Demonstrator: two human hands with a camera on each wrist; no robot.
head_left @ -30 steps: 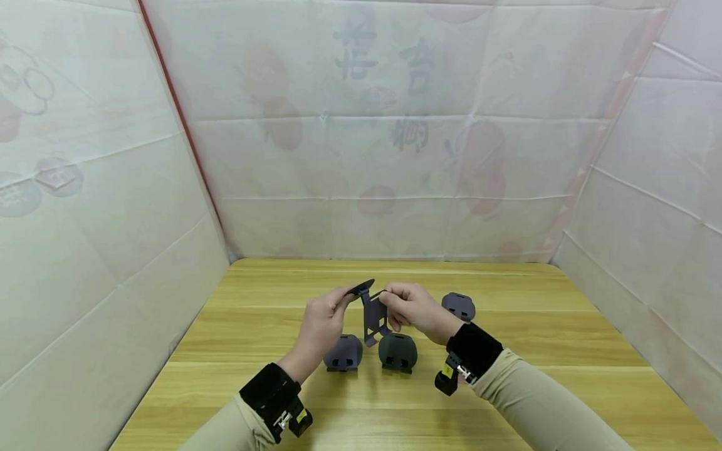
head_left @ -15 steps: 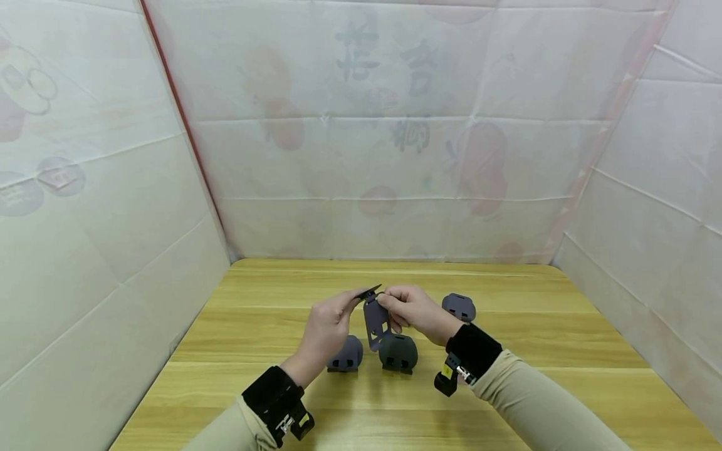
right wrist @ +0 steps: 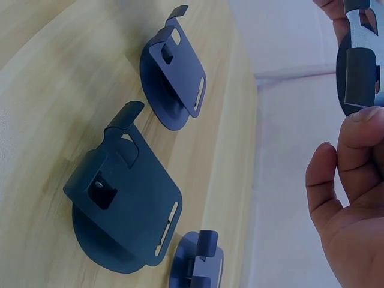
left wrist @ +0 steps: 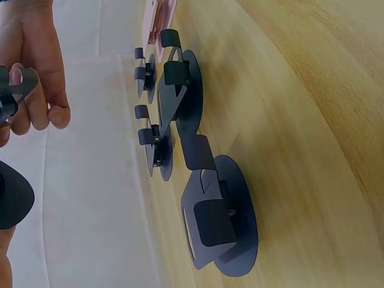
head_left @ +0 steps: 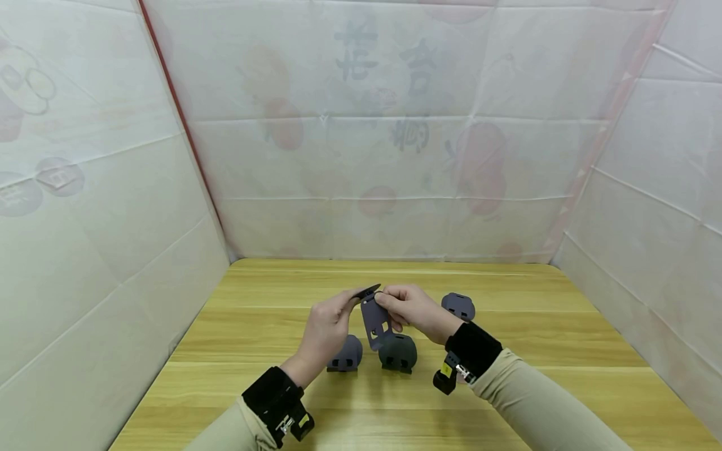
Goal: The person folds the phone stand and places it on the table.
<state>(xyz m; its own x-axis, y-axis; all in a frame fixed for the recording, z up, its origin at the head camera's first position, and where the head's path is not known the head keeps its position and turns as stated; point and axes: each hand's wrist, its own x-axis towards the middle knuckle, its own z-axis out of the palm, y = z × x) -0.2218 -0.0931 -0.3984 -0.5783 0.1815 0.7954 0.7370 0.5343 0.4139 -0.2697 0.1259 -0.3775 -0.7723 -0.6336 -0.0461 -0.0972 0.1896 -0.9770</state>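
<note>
Both hands hold a grey-purple folding phone stand (head_left: 375, 319) up above the table. My left hand (head_left: 329, 329) pinches its dark round base (head_left: 368, 291) between thumb and fingers. On the other side, my right hand (head_left: 414, 310) pinches the upper edge of the slotted back plate, which hangs down. In the right wrist view the held stand's hooked lip (right wrist: 360, 78) shows just above the thumb. Below the hands, a purple phone stand (head_left: 345, 355) and a dark green phone stand (head_left: 397, 352) stand on the table; the held plate's lower end overlaps the green one in the head view.
Another purple phone stand (head_left: 458, 307) stands behind the right wrist on the wooden table (head_left: 271, 388). Beyond the others, a pink stand (left wrist: 159, 21) appears in the left wrist view. Fabric walls enclose the table's back and sides.
My left hand has shifted slightly right, bringing the base closer to my right hand. The held stand's back plate has turned to show more of its face. My right hand has hardly moved.
</note>
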